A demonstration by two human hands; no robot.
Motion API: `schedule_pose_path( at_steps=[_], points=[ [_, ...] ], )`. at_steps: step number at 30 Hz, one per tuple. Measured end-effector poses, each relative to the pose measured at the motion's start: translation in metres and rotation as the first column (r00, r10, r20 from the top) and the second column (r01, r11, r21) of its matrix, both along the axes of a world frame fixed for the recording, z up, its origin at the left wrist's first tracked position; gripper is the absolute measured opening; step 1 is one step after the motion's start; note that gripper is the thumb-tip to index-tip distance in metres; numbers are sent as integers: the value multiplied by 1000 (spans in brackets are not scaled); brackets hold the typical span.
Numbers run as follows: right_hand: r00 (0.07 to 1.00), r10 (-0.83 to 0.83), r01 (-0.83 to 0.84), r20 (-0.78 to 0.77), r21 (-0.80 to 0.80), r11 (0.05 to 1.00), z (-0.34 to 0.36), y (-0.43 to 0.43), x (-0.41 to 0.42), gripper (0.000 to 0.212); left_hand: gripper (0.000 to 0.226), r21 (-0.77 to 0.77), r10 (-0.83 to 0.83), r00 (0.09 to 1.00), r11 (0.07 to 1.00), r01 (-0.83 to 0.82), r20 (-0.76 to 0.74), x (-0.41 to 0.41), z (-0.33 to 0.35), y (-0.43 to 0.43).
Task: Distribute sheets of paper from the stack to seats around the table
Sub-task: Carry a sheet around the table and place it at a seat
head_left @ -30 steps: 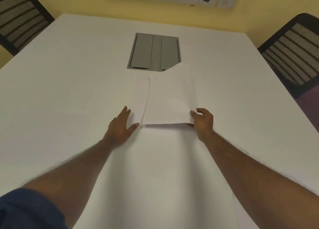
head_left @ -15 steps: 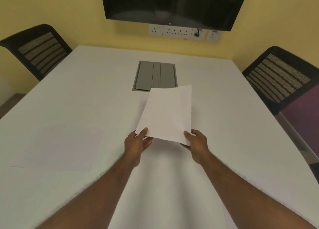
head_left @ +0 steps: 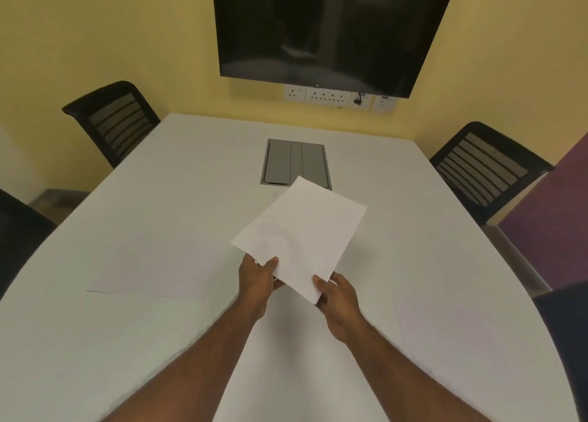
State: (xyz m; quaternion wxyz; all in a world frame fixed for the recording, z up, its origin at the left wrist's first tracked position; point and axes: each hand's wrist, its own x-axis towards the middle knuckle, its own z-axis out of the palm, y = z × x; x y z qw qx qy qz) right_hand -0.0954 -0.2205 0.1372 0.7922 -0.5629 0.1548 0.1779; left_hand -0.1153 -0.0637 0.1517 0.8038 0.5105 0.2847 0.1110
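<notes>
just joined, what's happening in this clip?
A person is handing out paper at a white table. Both hands hold one sheet above the table, left hand and right hand at its near edge. A sheet lies to the left and another to the right. Four chairs show; the far ones have no sheet.

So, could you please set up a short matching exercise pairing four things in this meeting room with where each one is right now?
Things:
1. held sheet of paper
2. sheet on the table
3. grey cable hatch
4. dark screen

Places:
A. mounted on the yellow wall
B. lying flat to the left of the arms
C. pinched by the left hand and the right hand, above the table
D. set into the middle of the table top

Pairs: 1-C, 2-B, 3-D, 4-A
</notes>
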Motion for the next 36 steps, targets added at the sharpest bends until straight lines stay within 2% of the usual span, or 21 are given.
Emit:
schedule_pose_path(
  at_steps=[6,14,18,22,28,33,36],
  points=[
    [998,64,-65,27,41,997,32,-9,-24,32,31,-2,-123,992,992,122,-9,-60,11,41],
    [998,-56,57,-36,25,998,56,-33,-37,27,32,52,-283,956,956,287,-73,-129,23,87],
    [1000,-18,18,-2,3,1000,52,-41,-51,33,30,186,-200,967,956,228,-156,-146,38,97],
    [996,77,-72,49,-100,992,48,-44,-72,27,28,336,-100,978,928,159,-185,-171,53,108],
    [977,172,-138,124,-242,960,47,-17,-104,25,32,575,45,979,814,80,-200,-224,59,120],
    [971,204,-163,126,-277,947,46,21,-130,16,33,595,109,971,803,41,-214,-254,56,159],
    [971,205,-168,119,-266,949,48,52,-141,17,41,591,136,969,807,13,-207,-261,59,194]
  ],
)
